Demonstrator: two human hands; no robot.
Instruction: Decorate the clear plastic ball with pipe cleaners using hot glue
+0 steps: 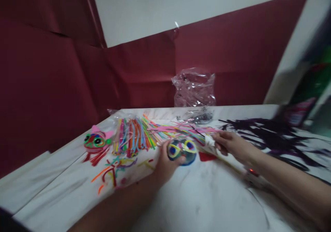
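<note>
My left hand [165, 164] is closed round a small round craft face [182, 150] with yellow-ringed blue eyes, holding it just above the white marbled table [204, 197]. My right hand [229, 145] is pinched on something white [210, 140] next to that face, at the end of a spread of coloured pipe cleaners [144, 132]. A red scrap [207, 157] lies under the face. The whole picture is blurred by motion.
A finished red and green pipe-cleaner cat face with pink ears [96, 143] lies at the left. Loose bent pipe cleaners [113, 171] are scattered near it. A crumpled clear plastic bag [194, 88] stands at the back by the dark red wall. Dark purple strands [261, 130] spread at the right.
</note>
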